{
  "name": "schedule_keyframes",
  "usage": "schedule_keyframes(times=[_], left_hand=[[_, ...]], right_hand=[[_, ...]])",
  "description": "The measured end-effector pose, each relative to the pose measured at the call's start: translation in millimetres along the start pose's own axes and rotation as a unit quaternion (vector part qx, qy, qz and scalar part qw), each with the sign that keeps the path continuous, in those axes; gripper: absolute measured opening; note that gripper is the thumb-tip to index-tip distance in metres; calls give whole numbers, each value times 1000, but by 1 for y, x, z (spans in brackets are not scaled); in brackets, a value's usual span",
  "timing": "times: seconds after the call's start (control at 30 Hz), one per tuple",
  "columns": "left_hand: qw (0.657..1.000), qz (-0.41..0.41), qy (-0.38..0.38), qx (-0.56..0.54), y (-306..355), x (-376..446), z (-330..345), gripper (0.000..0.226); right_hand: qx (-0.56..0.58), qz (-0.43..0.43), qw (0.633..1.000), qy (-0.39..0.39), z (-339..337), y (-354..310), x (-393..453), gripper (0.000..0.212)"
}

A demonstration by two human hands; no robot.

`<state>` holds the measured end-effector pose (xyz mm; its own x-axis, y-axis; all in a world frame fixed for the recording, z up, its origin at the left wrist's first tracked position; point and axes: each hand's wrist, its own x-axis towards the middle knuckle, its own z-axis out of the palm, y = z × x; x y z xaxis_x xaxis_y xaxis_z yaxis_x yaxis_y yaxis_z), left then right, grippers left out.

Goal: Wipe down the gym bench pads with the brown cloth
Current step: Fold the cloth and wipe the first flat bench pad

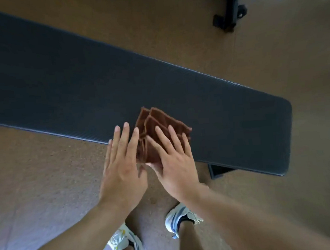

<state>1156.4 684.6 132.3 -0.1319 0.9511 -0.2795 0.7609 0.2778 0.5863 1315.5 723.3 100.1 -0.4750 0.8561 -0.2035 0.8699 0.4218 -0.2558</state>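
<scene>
A long dark bench pad [80, 81] runs from upper left to lower right across the view. A folded brown cloth [156, 121] lies at the pad's near edge, partly overhanging it. My right hand [174, 163] lies flat on the cloth with straight, spread fingers. My left hand [122, 166] is flat beside the cloth on its left, fingers straight, index finger touching the cloth's left edge and fingertips reaching onto the pad's near edge. The lower part of the cloth is hidden under my right hand.
Brown carpet floor [47, 180] surrounds the bench. A black bench foot [219, 169] shows below the pad's right end. A black equipment leg [230, 10] stands at the top right. My two white sneakers [179, 218] are on the floor below my arms.
</scene>
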Motion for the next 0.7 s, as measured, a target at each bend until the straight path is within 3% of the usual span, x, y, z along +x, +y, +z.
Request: schedule_keyframes(times=[0.13,0.3,0.37,0.43,0.53,0.63,0.7], left_hand=[[1000,26,10,7,25,25,3,89],[1000,-11,21,-12,70,56,17,87],[1000,-13,-1,0,82,64,25,90],[997,-32,-52,44,85,70,28,104],[973,-61,-160,155,91,78,26,130],[947,-72,-203,237,98,84,25,141],[936,-79,-213,269,103,87,27,143]], right_hand=[[-4,12,999,-38,-13,30,14,62],[101,176,978,-36,-56,83,147,74],[90,208,973,-48,-68,103,176,77],[69,180,981,-24,-61,107,159,71],[37,155,987,34,-40,97,50,56],[13,114,992,-56,-33,97,-45,58],[22,89,992,-89,-36,117,-36,61]])
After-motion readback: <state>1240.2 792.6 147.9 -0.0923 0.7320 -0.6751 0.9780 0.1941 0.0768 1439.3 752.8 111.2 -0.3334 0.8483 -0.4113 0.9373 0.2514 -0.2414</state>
